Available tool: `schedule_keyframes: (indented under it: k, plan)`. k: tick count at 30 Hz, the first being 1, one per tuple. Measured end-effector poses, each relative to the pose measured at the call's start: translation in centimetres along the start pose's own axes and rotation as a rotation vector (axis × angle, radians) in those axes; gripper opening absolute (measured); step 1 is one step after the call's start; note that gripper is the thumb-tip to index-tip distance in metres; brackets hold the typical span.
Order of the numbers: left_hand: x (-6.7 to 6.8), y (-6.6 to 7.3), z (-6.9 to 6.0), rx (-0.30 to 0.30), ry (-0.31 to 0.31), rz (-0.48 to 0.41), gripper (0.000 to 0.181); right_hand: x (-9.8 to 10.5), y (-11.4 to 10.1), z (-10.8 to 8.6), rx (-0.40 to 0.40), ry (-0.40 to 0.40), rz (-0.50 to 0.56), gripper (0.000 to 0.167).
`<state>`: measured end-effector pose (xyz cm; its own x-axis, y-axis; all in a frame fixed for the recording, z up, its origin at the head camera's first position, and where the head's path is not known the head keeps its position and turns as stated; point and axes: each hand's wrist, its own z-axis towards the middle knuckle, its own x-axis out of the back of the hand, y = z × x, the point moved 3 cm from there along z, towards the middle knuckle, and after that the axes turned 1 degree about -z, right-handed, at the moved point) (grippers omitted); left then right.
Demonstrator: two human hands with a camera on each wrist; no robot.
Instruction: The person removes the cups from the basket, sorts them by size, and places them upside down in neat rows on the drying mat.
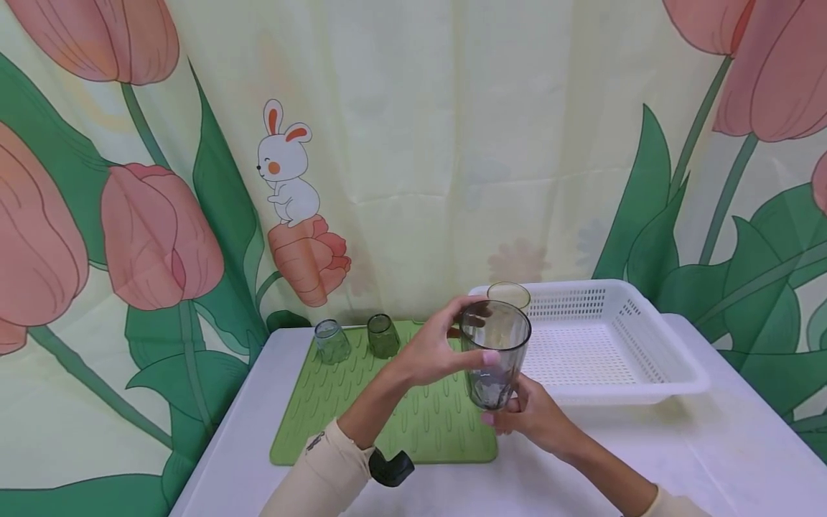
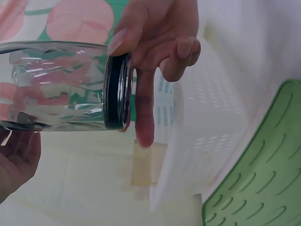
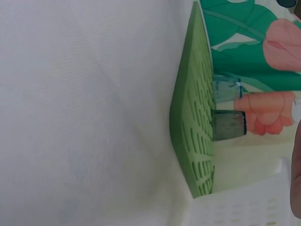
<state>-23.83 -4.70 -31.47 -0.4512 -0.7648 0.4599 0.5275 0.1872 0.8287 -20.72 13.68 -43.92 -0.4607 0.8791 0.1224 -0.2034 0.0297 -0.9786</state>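
Observation:
In the head view, a tall smoky grey drinking glass (image 1: 494,355) is held up with its rim on top, tilted slightly. My left hand (image 1: 439,348) grips it near the rim, thumb across the near side. Lower down, my right hand (image 1: 533,416) holds it by the base. The left wrist view has the glass lying sideways across the picture, its thick dark base (image 2: 117,92) under the right thumb, with one finger stretched past it. Part of the left hand (image 2: 19,162) shows at that view's left edge.
A green ridged drying mat (image 1: 426,424) lies on the white table. On it stand a pale blue glass (image 1: 332,346) and a dark green glass (image 1: 384,339), seemingly upside down. The white perforated basket (image 1: 627,395) is at right, with an amber glass (image 1: 510,293) at its back left.

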Motion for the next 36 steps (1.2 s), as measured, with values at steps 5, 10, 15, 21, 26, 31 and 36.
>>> schedule_keyframes:
  k: [5, 10, 15, 21, 26, 31, 36]
  plan:
    - [0.3, -0.3, -0.2, 0.001, 0.002, 0.003, 0.09, 0.0, 0.1, -0.1, -0.016, 0.005, 0.017, 0.071]
    - [0.5, -0.7, -0.3, 0.0, -0.014, 0.013, 0.097, 0.3, 0.2, -0.5, 0.003, 0.013, 0.018, 0.071]
    - [0.8, -1.2, -0.5, -0.005, -0.031, 0.006, 0.106, 0.7, 0.4, -0.8, 0.051, -0.006, 0.031, 0.066]
    - [1.0, -1.6, -0.8, -0.01, -0.047, -0.027, 0.103, 1.1, 0.6, -1.2, 0.092, -0.018, 0.062, 0.063]
    - [1.2, -2.0, -1.2, -0.01, -0.036, -0.028, 0.102, 1.6, 0.4, -1.6, 0.103, 0.001, 0.072, 0.055]
    - [1.6, -2.5, -1.6, -0.002, -0.018, -0.031, 0.095, 2.4, -0.2, -1.9, 0.119, 0.021, 0.062, 0.052]
    - [1.9, -2.8, -2.0, 0.002, -0.008, -0.067, 0.088, 2.9, -0.8, -2.1, 0.118, 0.043, 0.058, 0.052]
